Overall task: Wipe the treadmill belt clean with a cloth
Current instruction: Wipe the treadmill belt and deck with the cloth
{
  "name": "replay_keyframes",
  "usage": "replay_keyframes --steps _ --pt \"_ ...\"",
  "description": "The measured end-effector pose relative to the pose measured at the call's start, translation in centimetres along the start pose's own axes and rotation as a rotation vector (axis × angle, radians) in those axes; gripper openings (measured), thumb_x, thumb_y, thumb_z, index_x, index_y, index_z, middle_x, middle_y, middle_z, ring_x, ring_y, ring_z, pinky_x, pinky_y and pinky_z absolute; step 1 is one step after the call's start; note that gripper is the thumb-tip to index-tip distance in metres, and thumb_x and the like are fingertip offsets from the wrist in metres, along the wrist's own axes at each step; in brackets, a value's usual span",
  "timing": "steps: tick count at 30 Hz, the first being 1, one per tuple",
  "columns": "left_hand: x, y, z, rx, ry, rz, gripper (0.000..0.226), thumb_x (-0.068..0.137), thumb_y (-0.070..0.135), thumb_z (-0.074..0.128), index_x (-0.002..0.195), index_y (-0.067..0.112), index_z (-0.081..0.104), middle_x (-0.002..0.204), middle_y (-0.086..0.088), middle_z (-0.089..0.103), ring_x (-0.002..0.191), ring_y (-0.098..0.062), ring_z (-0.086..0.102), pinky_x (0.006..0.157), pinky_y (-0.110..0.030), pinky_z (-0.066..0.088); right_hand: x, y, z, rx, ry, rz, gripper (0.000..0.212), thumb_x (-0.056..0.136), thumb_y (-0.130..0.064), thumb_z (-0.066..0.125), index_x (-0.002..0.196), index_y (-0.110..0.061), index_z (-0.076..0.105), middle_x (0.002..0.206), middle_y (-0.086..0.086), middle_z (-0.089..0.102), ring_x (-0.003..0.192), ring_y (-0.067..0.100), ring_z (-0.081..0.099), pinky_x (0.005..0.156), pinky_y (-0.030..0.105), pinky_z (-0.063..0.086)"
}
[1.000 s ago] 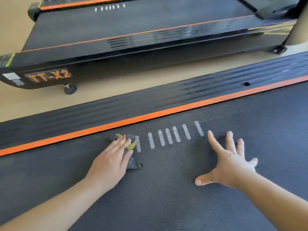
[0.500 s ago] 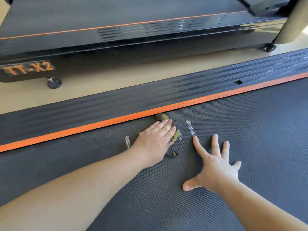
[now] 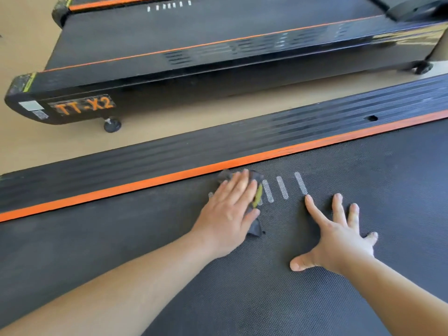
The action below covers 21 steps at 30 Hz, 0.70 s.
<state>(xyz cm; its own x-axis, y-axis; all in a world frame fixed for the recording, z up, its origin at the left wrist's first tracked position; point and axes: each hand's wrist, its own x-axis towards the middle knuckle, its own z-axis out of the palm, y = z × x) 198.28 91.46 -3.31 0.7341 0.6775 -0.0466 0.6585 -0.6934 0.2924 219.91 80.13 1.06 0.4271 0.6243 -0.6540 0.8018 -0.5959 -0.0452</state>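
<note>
On the treadmill belt, the left hand presses a dark cloth down with straight fingers; the right hand rests spread flat, holding nothing.

Your treadmill belt is dark grey with a fine dotted weave, lying flat across the lower half of your view; its far edge slants from 8 o'clock up to 2 o'clock. Short white dashes are printed on it near that edge. The cloth is small, dark grey with a yellow-green patch, crumpled flat on the belt against the far edge. Your left hand covers most of it; it shows at the hand's 12 to 1 o'clock and at 4 o'clock. The dashes sit at the cloth's 3 o'clock.
</note>
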Motion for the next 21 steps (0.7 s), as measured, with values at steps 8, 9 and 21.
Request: replay_keyframes --steps 8,9,21 --pt "-0.6 -1.4 1.0 0.241 -0.137 0.034 0.059 0.11 0.034 0.019 0.164 0.015 0.007 0.171 -0.003 -0.002 0.158 -0.017 -0.007 0.127 -0.035 -0.007 0.1 0.3 0.0 -0.009 -0.017 -0.011 0.161 0.03 -0.086 0.083 0.144 -0.066 -0.03 0.159 -0.003 -0.047 0.151 0.035 -0.036 0.116 0.079 0.011" --pt "-2.1 -2.5 0.9 0.244 -0.103 -0.003 0.059 0.108 0.035 0.017 0.164 0.014 0.015 0.171 -0.004 0.006 0.157 -0.016 -0.003 0.126 -0.035 -0.004 0.2 0.3 0.0 -0.005 -0.021 -0.013 0.162 0.03 -0.086 0.083 0.144 -0.066 -0.03 0.159 -0.002 -0.047 0.151 0.035 -0.036 0.116 0.079 0.011" --pt "-0.3 4.4 2.8 -0.094 -0.015 -0.199 0.074 0.102 0.052 -0.003 0.164 0.017 0.014 0.17 0.001 -0.009 0.158 -0.016 -0.01 0.128 -0.036 -0.005 0.0 0.9 -0.9 -0.023 -0.062 -0.051 0.16 0.035 -0.085 0.084 0.148 -0.064 -0.027 0.159 -0.003 -0.047 0.152 0.035 -0.035 0.117 0.077 0.012"
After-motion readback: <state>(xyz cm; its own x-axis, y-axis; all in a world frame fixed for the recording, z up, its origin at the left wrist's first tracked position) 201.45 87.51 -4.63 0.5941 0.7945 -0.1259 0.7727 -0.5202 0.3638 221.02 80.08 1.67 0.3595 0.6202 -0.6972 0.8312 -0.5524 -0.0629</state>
